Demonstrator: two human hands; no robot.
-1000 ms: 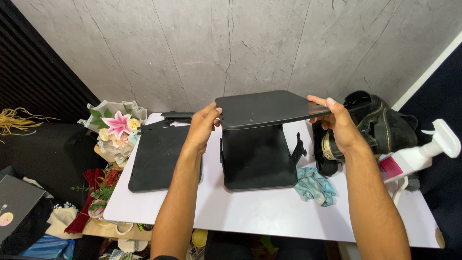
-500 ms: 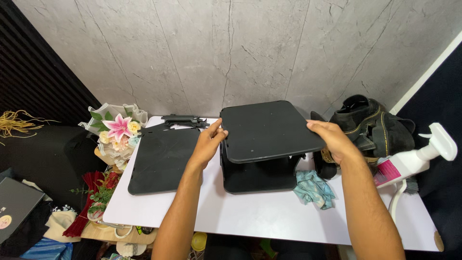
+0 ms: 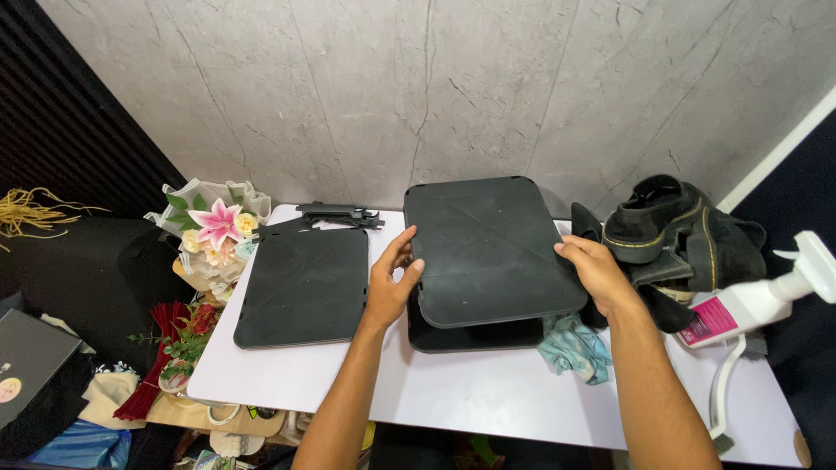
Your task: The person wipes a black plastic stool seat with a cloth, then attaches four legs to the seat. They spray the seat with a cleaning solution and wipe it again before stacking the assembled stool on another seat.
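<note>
Both hands hold a black panel (image 3: 489, 248) by its side edges, above a second black piece (image 3: 475, 335) that shows beneath its near edge on the white counter (image 3: 488, 392). The left hand (image 3: 392, 283) has its grip closed on the panel's left edge, thumb on top and fingers curled around the rim. The right hand (image 3: 596, 274) grasps the right edge the same way, just beside a pair of black boots (image 3: 679, 239).

To do this well, I judge that the panel should stay level between the hands, with equal pressure on both sides so it does not twist. The near edge already overhangs the piece below, so the corners should be lined up by eye before any weight is let go. Fingertips under the rim risk being pinched; they are better slid outward as the panel settles.

A blue-green cloth (image 3: 575, 348) lies touching the lower piece's right corner and could catch under it. A second flat panel (image 3: 305, 287) rests apart on the left, near a flower bouquet (image 3: 213, 231). A white spray bottle (image 3: 758, 300) stands at the far right.
</note>
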